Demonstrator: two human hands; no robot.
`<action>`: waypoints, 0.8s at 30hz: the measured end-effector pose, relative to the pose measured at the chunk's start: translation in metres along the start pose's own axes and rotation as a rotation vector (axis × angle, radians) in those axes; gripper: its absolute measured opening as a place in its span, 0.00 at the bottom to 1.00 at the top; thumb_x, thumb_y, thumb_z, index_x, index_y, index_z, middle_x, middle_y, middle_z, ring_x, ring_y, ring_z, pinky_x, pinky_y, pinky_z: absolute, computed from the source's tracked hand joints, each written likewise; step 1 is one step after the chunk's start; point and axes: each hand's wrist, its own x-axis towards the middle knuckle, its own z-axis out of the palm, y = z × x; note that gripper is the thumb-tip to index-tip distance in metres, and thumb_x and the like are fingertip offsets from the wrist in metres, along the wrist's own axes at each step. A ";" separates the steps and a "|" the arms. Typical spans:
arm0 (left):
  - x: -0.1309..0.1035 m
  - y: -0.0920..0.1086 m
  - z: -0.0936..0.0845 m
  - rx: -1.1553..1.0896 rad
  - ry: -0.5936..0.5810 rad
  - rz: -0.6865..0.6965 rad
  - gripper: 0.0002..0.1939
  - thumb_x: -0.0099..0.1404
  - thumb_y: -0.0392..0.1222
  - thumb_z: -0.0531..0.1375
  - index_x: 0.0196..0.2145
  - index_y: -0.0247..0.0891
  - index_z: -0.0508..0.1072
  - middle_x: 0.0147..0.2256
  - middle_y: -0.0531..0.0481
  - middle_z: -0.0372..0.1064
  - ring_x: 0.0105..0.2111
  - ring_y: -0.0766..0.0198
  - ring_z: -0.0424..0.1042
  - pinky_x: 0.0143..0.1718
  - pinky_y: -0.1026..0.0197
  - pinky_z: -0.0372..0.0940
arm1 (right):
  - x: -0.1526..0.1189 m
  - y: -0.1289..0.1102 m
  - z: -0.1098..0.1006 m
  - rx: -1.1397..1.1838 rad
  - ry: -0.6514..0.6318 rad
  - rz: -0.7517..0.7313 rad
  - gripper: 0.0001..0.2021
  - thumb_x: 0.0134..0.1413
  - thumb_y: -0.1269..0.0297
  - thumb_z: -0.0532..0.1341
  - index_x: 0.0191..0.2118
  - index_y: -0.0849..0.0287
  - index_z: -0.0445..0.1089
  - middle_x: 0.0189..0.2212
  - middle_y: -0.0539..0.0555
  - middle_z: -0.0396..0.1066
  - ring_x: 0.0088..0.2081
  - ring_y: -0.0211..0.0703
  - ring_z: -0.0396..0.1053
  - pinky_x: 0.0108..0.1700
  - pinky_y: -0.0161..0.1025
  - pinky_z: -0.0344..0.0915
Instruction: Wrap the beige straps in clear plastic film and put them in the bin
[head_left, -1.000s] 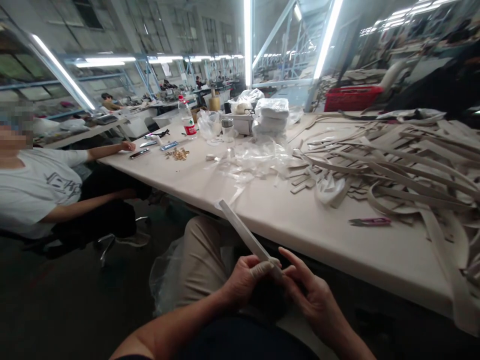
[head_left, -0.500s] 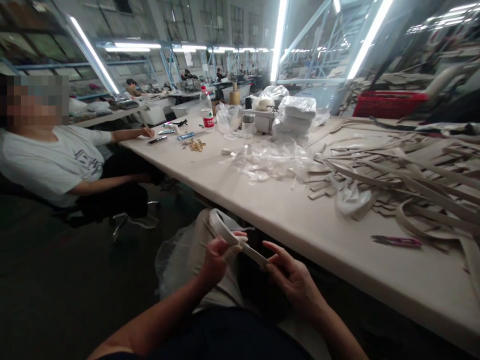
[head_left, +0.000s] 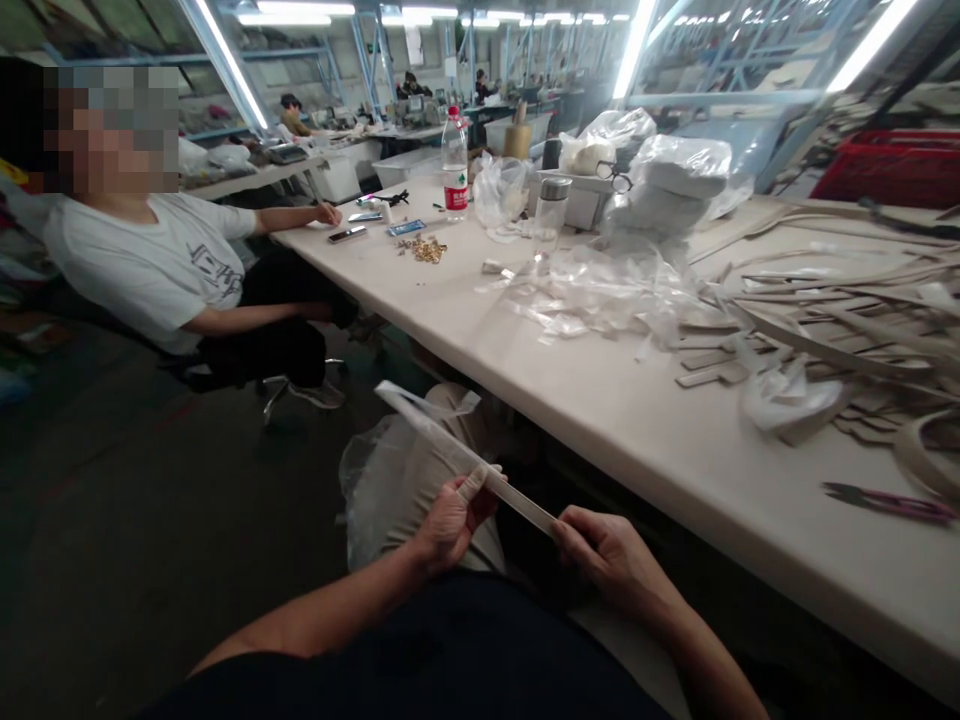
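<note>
A pale flat strap [head_left: 525, 503] stretches over my lap between both hands, slanting down to the right. My left hand [head_left: 459, 515] is closed on its middle, with a light covering on the thumb. The fingers of my right hand [head_left: 600, 545] pinch the strap's right end. Beyond my left hand the strap's far part [head_left: 420, 425] sticks out up and to the left, above a clear plastic sheet [head_left: 375, 480] on my leg. Both hands are beside the table's near edge, below its top.
On the table [head_left: 600, 400] lie grey straps [head_left: 840, 345], purple-handled snips [head_left: 889, 500], clear plastic wrap [head_left: 585, 300], a glass jar [head_left: 551, 215], a red-capped bottle [head_left: 454, 170] and small gold parts [head_left: 426, 251]. A seated person [head_left: 150, 260] is at the left.
The strap, looped before, now runs nearly straight past my left hand. My right hand's raised fingers have folded in on its end. The view has shifted, moving the table scene lower and mostly right.
</note>
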 end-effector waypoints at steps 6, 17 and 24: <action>-0.001 -0.016 0.007 0.093 -0.068 -0.068 0.31 0.42 0.58 0.80 0.40 0.36 0.84 0.35 0.44 0.81 0.35 0.62 0.78 0.37 0.66 0.68 | -0.001 -0.006 0.005 -0.014 0.059 -0.046 0.23 0.65 0.47 0.52 0.26 0.58 0.68 0.20 0.49 0.62 0.23 0.37 0.57 0.26 0.34 0.53; 0.003 0.043 -0.017 0.389 -0.035 0.400 0.23 0.52 0.58 0.75 0.36 0.37 0.86 0.41 0.42 0.82 0.46 0.55 0.78 0.50 0.61 0.68 | 0.034 -0.016 0.027 0.206 -0.028 -0.093 0.19 0.63 0.47 0.54 0.33 0.58 0.71 0.26 0.52 0.72 0.26 0.39 0.67 0.29 0.34 0.61; -0.001 -0.007 -0.001 0.125 -0.062 -0.006 0.31 0.45 0.59 0.78 0.40 0.34 0.84 0.37 0.40 0.81 0.41 0.55 0.78 0.42 0.61 0.68 | 0.020 0.001 0.022 0.120 -0.019 0.005 0.23 0.63 0.44 0.53 0.28 0.58 0.68 0.21 0.51 0.69 0.22 0.38 0.64 0.25 0.34 0.58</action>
